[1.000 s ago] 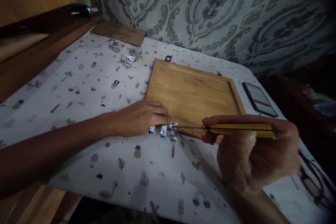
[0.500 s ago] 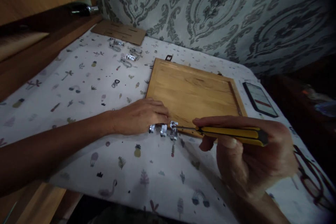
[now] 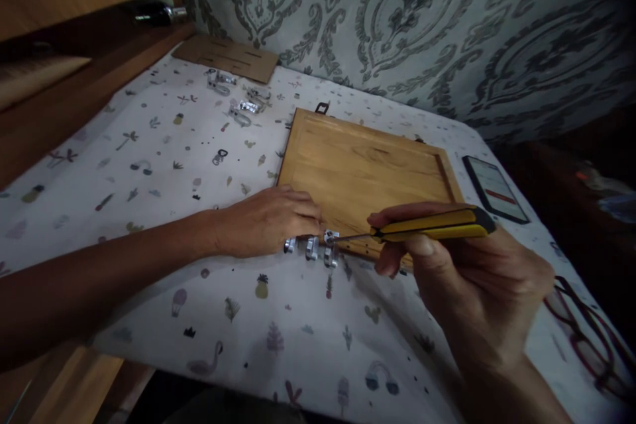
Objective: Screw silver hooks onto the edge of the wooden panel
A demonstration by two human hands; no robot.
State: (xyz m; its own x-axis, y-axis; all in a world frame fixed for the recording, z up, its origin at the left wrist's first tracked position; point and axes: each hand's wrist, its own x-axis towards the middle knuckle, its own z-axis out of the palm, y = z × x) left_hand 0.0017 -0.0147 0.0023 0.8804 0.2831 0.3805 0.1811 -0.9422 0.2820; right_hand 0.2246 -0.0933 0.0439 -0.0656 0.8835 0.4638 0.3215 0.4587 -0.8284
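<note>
My right hand (image 3: 477,291) grips a yellow-and-black screwdriver (image 3: 432,224), its thin shaft pointing left. The tip meets a silver metal hinge (image 3: 330,253) at the near edge of a wooden panel (image 3: 368,165), which looks like a cabinet door. My left hand (image 3: 271,220) lies palm down over the panel's near left corner, fingers bent and close together. Its fingertips are hidden, so I cannot tell what they hold or press. Two more shiny hinge parts (image 3: 311,248) stick out below that hand.
Several loose metal hinges (image 3: 248,106) lie toward the back, near a flat piece of cardboard (image 3: 226,56). Right of the panel is a phone (image 3: 497,189); eyeglasses (image 3: 586,344) rest near the right table edge. A patterned wall (image 3: 407,20) stands behind the table.
The screwdriver's handle end has risen, so the tool tilts more steeply down to the left. My right hand has shifted slightly up and left. My left hand keeps its place at the corner.
</note>
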